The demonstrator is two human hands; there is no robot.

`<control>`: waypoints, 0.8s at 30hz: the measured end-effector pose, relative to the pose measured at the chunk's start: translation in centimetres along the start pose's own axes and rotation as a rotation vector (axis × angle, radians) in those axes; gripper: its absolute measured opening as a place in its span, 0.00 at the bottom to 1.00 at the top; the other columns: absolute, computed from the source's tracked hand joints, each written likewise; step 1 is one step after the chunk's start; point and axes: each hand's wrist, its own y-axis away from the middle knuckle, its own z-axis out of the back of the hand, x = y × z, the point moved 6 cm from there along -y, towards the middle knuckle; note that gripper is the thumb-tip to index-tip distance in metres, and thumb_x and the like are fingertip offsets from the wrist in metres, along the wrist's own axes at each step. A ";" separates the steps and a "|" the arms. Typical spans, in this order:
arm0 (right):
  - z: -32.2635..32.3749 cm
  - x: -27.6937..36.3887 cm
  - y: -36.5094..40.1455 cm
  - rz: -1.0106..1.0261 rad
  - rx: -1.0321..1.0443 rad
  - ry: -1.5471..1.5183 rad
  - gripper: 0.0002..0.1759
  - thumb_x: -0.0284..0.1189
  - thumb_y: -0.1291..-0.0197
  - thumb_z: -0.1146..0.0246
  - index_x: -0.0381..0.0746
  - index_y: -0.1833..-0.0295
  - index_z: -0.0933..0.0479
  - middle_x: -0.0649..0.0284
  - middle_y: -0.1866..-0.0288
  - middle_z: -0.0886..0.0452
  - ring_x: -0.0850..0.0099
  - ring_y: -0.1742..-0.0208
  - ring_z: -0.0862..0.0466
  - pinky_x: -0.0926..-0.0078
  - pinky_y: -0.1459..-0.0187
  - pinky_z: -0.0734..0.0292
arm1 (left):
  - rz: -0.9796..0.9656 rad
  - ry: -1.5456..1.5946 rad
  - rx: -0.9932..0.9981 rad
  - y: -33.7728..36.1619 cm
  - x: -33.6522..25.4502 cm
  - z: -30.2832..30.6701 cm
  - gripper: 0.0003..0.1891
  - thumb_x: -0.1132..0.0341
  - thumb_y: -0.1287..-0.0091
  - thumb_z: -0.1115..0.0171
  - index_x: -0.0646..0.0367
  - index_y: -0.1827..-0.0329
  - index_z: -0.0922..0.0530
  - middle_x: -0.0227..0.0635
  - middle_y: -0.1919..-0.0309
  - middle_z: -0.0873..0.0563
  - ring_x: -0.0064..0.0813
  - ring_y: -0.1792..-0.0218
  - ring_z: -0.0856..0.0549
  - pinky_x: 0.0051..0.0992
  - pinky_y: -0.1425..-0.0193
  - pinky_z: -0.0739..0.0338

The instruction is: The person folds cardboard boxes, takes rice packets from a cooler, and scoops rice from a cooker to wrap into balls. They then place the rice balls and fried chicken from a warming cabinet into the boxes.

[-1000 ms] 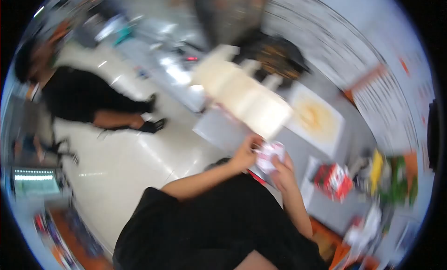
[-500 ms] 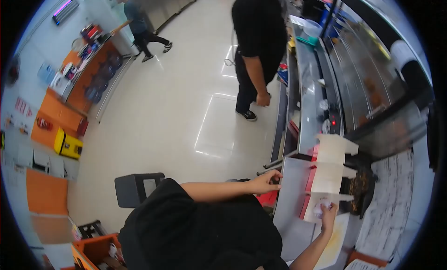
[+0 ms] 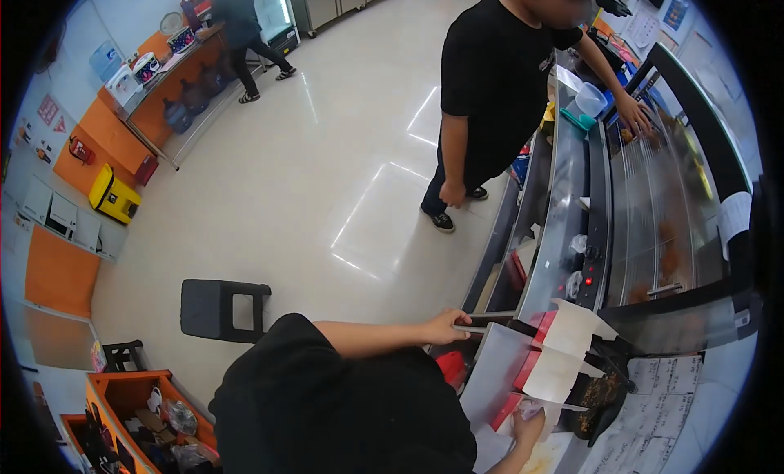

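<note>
My right hand (image 3: 529, 429) is closed on a small pinkish-white wrapped bundle (image 3: 531, 409) at the nearest open carton. Three red cartons with pale insides stand in a row on the counter, their lids raised; the middle carton (image 3: 549, 374) is just beyond my hand. To the left, my left hand (image 3: 447, 327) has its fingers curled at the end of a metal bar handle (image 3: 494, 316) by the counter edge. A grey panel (image 3: 496, 366) lies between my two hands.
A co-worker (image 3: 498, 98) in black reaches into the glass display case (image 3: 653, 204). Another person (image 3: 237, 25) is at the far side table. A black stool (image 3: 220, 309) stands on the floor, and an orange bin (image 3: 106, 384) holds wrappers. Behind the cartons is a dark tray (image 3: 600, 405).
The view has swung, so the cartons appear lower. My left hand has come to the metal handle, its fingers now curled. The co-worker now stretches an arm into the display case.
</note>
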 end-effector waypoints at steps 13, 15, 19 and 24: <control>-1.8 -1.6 -1.3 -0.038 -0.029 0.174 0.45 0.34 0.71 0.19 0.30 0.42 0.26 0.39 0.46 0.22 0.41 0.45 0.21 0.53 0.40 0.25 | 0.058 -0.082 0.064 -5.4 -1.0 0.9 0.24 0.57 0.38 0.27 0.55 0.42 0.23 0.45 0.45 0.27 0.37 0.49 0.22 0.36 0.41 0.25; -1.5 -1.3 -1.2 -0.086 -0.014 0.185 0.47 0.33 0.71 0.19 0.29 0.40 0.28 0.39 0.46 0.22 0.41 0.44 0.22 0.53 0.39 0.25 | -0.004 -0.097 0.054 -5.9 -1.1 1.2 0.24 0.56 0.41 0.27 0.55 0.44 0.23 0.47 0.48 0.24 0.42 0.44 0.25 0.37 0.37 0.29; -1.5 -1.4 -0.7 -0.146 -0.028 0.120 0.61 0.34 0.70 0.18 0.25 0.28 0.39 0.37 0.38 0.25 0.41 0.37 0.25 0.56 0.34 0.28 | 0.014 -0.046 0.029 -5.5 -2.1 2.2 0.24 0.56 0.40 0.27 0.55 0.44 0.22 0.45 0.50 0.23 0.40 0.43 0.25 0.36 0.38 0.28; 2.2 1.0 2.0 -0.111 -0.142 0.057 0.62 0.28 0.63 0.21 0.24 0.23 0.48 0.35 0.30 0.31 0.44 0.28 0.30 0.62 0.26 0.37 | 0.066 -0.006 0.022 -2.2 -0.2 4.2 0.27 0.55 0.37 0.29 0.52 0.37 0.24 0.42 0.40 0.24 0.33 0.51 0.19 0.35 0.48 0.21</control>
